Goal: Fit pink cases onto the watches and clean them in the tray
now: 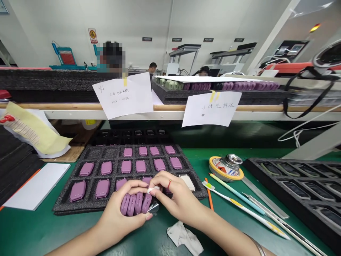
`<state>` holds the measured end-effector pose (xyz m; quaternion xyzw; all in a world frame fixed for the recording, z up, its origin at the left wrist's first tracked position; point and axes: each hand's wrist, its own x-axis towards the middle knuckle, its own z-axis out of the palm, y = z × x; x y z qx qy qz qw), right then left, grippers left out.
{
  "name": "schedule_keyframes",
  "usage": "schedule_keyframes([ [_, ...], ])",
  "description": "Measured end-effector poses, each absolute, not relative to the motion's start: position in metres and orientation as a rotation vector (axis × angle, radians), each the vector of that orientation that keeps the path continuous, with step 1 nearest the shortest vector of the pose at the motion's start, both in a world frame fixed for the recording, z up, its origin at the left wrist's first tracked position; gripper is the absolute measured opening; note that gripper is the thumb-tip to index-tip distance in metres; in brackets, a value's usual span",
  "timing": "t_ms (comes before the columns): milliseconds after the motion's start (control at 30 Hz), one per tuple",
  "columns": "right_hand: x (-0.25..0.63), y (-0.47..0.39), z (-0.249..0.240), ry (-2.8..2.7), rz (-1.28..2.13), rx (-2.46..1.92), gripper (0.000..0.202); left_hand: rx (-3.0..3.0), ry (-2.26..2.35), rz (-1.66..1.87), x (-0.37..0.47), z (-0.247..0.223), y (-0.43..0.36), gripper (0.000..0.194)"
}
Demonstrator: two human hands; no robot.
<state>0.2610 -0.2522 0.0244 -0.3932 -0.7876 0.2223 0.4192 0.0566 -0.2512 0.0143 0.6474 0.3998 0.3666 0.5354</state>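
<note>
My left hand (115, 209) is wrapped round a row of several purple watch-like cases (134, 203), held on edge side by side above the bench. The end one shows a shiny face (153, 206) toward the right. Between thumb and forefinger, my right hand (178, 195) pinches a small white wipe (152, 191), which touches the top of the cases at the right end of the row. Just behind both hands lies a black foam tray (103, 153) with more purple cases (106, 168) in its compartments. A cream-coloured piece (188, 182) sits in its front right compartment.
A crumpled white cloth (184, 237) lies in front. On the right are a round dispenser with yellow tape (226, 168), a toothbrush (245, 207), a metal ruler (266, 198) and another foam tray (249, 163). A shelf edge (167, 115) with paper notes crosses behind; people sit beyond.
</note>
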Motion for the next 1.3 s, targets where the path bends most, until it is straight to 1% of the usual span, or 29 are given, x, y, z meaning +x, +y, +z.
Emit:
schedule_keyframes([
  [200, 0.264, -0.256, 0.036, -1.864, 0.429, -1.085, 0.007, 1.586, 1.077, 1.013, 0.059, 0.012, -0.254, 0.034],
  [500, 0.248, -0.273, 0.024, -1.987, 0.226, -0.949, 0.011, 1.680, 1.122, 0.963, 0.060, 0.011, -0.256, 0.035],
  [633, 0.243, -0.274, 0.021, -2.027, 0.088, -0.950, 0.012, 1.659, 1.111, 0.969, 0.061, 0.011, -0.257, 0.030],
  [767, 0.242, -0.275, 0.022, -2.017, 0.136, -0.992, 0.013, 1.649, 1.114, 0.960, 0.063, 0.011, -0.257, 0.027],
  [1000, 0.248, -0.266, 0.021, -1.975, 0.236, -0.967, 0.011, 1.736, 1.146, 0.951, 0.059, 0.011, -0.256, 0.028],
  [1200, 0.258, -0.261, 0.040, -1.821, 0.342, -1.064, 0.009, 1.996, 1.011, 1.120, 0.049, 0.022, -0.255, 0.040],
  [1300, 0.257, -0.266, 0.045, -1.681, 0.476, -1.089, 0.011, 2.198, 0.911, 1.176, 0.045, 0.029, -0.255, 0.040],
])
